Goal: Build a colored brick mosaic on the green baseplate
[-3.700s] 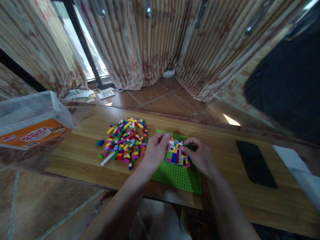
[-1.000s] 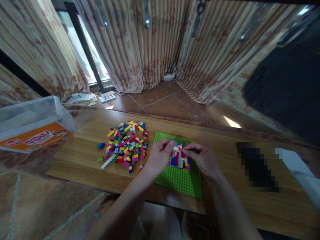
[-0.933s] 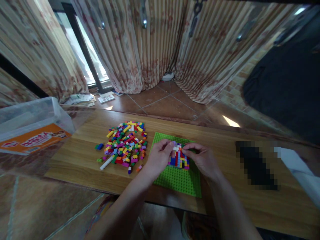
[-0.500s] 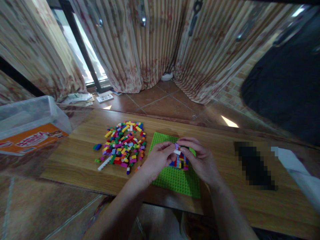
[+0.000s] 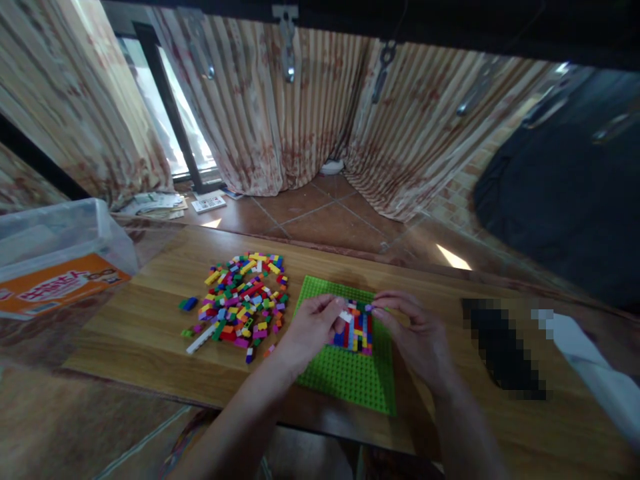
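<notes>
A green studded baseplate [image 5: 345, 383] lies on the wooden table, bearing a patch of multicoloured bricks [image 5: 356, 339] pressed together. Over the patch's left side, my left hand [image 5: 316, 327] pinches a white brick [image 5: 345, 315] between thumb and fingertips. My right hand [image 5: 414, 333] is above the plate's right side, its thumb and forefinger closed on a small purple brick [image 5: 369, 308]. The hands are a short gap apart, and part of the patch's far edge is hidden behind the fingers. To the left of the plate spreads a heap of loose bricks [image 5: 245, 303].
A clear plastic box [image 5: 65, 230] with an orange label stands at the table's left end. A blurred-out dark object [image 5: 505, 347] and a white sheet [image 5: 595, 360] lie on the right. Papers [image 5: 155, 203] are on the floor by the striped curtains [image 5: 300, 127].
My hands have drawn apart: the purple brick, earlier against the white one, is now off to the right in my right hand. The view has tilted slightly upward.
</notes>
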### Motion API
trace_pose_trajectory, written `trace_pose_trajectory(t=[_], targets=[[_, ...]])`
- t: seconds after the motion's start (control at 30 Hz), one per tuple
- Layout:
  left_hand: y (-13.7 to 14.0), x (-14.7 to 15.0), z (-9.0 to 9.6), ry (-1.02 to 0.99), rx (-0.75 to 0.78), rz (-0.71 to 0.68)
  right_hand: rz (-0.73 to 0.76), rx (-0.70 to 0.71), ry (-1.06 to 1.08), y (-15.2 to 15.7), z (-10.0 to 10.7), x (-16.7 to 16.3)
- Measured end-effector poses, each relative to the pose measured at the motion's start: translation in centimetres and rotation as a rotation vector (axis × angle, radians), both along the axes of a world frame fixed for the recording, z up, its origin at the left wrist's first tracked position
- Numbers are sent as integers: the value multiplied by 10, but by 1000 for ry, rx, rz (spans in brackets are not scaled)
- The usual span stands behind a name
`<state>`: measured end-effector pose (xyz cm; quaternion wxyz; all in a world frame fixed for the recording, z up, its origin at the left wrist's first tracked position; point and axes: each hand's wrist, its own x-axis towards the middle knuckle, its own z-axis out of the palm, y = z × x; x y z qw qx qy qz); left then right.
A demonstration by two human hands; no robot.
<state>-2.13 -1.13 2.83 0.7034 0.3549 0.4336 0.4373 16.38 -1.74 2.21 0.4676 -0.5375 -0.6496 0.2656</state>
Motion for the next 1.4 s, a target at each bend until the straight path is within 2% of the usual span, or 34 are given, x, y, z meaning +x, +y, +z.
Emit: trace_pose_trajectory(t=[0.13,0.23,0.5,0.8,1.07,1.4], targets=[[6,-7,6,21,6,158,-28,-99,-31,2,-10,8],[8,-8,9,-1,-5,199,-5,-145,-64,4,-17,9],[5,-5,8,3,-15,175,-27,-146,-6,8,-27,4],[5,-6,4,37,-7,153,-35,-337,224,11,-25,-1],[4,-4,0,80,43,118,-62,-379,274,18,-25,-3],[1,3,1,189,121,61,-96,-292,216,9,-22,-2]])
